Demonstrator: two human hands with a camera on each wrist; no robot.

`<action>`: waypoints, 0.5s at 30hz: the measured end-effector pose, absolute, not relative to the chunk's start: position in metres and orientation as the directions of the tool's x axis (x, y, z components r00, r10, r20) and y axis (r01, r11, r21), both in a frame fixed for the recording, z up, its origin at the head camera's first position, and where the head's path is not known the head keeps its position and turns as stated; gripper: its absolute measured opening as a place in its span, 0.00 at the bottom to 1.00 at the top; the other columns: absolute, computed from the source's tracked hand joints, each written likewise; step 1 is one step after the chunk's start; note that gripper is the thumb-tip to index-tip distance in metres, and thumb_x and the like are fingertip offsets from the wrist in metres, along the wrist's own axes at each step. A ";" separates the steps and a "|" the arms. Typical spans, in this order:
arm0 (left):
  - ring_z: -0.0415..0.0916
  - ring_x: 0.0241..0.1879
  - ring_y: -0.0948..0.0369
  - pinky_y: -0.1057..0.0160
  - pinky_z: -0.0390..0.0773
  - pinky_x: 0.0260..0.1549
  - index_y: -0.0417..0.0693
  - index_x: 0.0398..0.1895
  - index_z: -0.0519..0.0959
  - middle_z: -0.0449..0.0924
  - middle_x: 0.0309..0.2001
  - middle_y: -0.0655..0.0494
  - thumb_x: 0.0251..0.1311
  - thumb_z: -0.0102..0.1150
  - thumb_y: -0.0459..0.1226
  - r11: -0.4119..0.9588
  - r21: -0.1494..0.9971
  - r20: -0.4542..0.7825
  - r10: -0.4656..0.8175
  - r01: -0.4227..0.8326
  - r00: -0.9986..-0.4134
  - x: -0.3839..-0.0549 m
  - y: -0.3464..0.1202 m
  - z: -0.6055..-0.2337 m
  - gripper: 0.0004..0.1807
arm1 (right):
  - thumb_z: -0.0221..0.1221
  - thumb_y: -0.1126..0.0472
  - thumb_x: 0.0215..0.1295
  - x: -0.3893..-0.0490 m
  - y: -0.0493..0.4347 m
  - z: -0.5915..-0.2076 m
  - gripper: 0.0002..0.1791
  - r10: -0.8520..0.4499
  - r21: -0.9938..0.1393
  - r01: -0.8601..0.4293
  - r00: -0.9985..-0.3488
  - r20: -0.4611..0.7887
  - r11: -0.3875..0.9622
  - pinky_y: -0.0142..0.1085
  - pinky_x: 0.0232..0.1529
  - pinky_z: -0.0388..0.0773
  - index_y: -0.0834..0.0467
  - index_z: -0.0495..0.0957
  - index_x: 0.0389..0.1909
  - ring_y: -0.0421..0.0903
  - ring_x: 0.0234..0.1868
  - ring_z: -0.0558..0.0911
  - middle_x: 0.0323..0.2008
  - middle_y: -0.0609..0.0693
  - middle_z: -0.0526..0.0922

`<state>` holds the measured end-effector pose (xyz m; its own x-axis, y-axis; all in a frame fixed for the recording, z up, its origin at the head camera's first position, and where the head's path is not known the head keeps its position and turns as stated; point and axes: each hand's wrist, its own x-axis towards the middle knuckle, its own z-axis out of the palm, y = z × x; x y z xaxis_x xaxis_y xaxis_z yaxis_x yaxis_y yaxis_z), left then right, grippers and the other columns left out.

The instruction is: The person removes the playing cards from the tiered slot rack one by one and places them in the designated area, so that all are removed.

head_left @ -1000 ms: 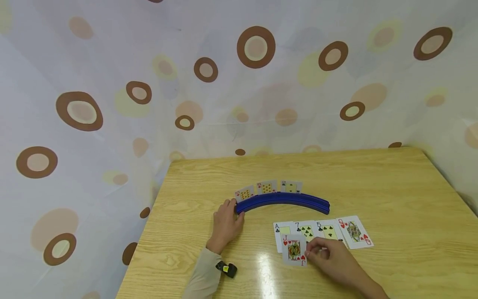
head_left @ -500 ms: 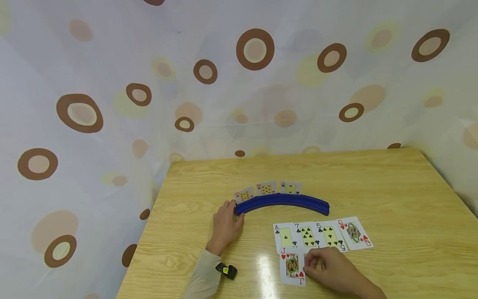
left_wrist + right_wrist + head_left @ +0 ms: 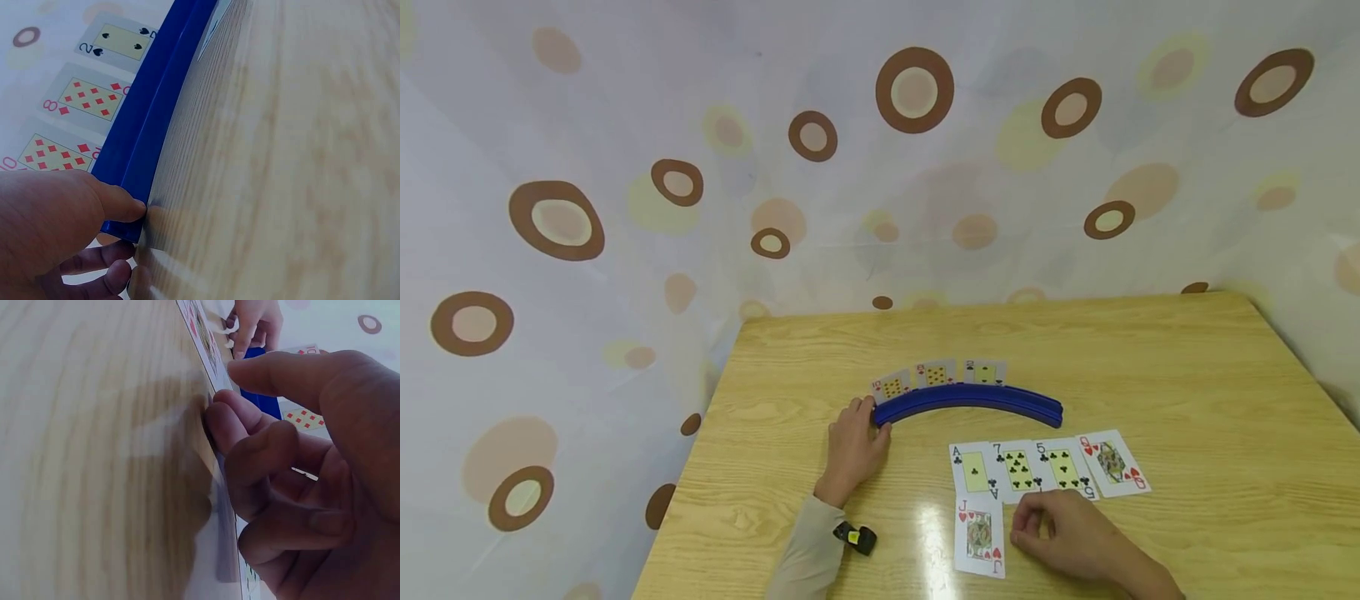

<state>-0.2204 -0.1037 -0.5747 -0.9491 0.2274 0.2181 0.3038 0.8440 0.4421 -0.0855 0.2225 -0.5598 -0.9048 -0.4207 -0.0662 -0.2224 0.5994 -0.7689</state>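
Observation:
My left hand (image 3: 855, 443) grips the left end of the curved blue card holder (image 3: 970, 397), with the thumb (image 3: 122, 205) on its near side in the left wrist view. Three playing cards stand in it: the ten of diamonds (image 3: 892, 388), the eight of diamonds (image 3: 936, 375) and the two of spades (image 3: 985, 373). Below the ace of clubs (image 3: 974, 472) lies the jack of hearts (image 3: 979, 537). Just right of the jack, my right hand (image 3: 1067, 533) holds nothing, its fingers loosely bent and low over the table, overlapping the lower edges of the cards behind it.
Beside the ace, the seven of clubs (image 3: 1018, 471), five of clubs (image 3: 1063, 471) and queen of hearts (image 3: 1112, 463) lie face up in a row. A wooden table (image 3: 1225, 375) bears everything. Patterned cloth (image 3: 985, 167) hangs behind and at the sides.
The jack of hearts, held over the ace and seven, has come down toward me and slightly left. My right hand has let it go. The left hand stays at the holder.

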 end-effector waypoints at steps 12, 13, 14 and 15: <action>0.85 0.48 0.42 0.42 0.79 0.41 0.38 0.65 0.80 0.85 0.53 0.41 0.72 0.69 0.41 0.841 0.444 0.231 0.226 0.309 -0.946 -0.220 -0.103 -0.573 0.24 | 0.75 0.51 0.67 -0.082 0.213 -0.562 0.07 -0.387 -0.787 -0.251 -0.922 0.017 0.564 0.28 0.29 0.70 0.44 0.85 0.37 0.27 0.24 0.70 0.26 0.30 0.79; 0.85 0.48 0.43 0.42 0.79 0.41 0.38 0.65 0.80 0.85 0.53 0.41 0.72 0.69 0.41 0.842 0.444 0.229 0.225 0.307 -0.947 -0.220 -0.103 -0.572 0.23 | 0.75 0.50 0.67 -0.081 0.211 -0.563 0.08 -0.397 -0.796 -0.251 -0.918 0.015 0.551 0.28 0.29 0.70 0.45 0.86 0.39 0.27 0.23 0.69 0.26 0.31 0.79; 0.85 0.48 0.43 0.43 0.79 0.41 0.39 0.65 0.80 0.85 0.53 0.42 0.72 0.68 0.41 0.843 0.443 0.226 0.224 0.305 -0.948 -0.220 -0.103 -0.572 0.24 | 0.76 0.49 0.67 -0.081 0.209 -0.564 0.09 -0.408 -0.799 -0.252 -0.913 0.009 0.546 0.28 0.28 0.69 0.46 0.86 0.41 0.27 0.23 0.69 0.26 0.30 0.78; 0.85 0.48 0.43 0.43 0.78 0.41 0.39 0.65 0.80 0.85 0.53 0.42 0.72 0.68 0.41 0.842 0.445 0.224 0.224 0.304 -0.948 -0.219 -0.103 -0.572 0.23 | 0.76 0.48 0.66 -0.081 0.208 -0.565 0.11 -0.418 -0.803 -0.248 -0.908 -0.001 0.541 0.28 0.28 0.69 0.47 0.87 0.43 0.27 0.23 0.69 0.26 0.31 0.78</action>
<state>-0.2193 -0.1030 -0.5721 -0.9484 0.2240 0.2243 0.3042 0.8425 0.4446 -0.0812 0.2080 -0.5648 -0.9083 -0.4183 -0.0009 -0.2484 0.5411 -0.8035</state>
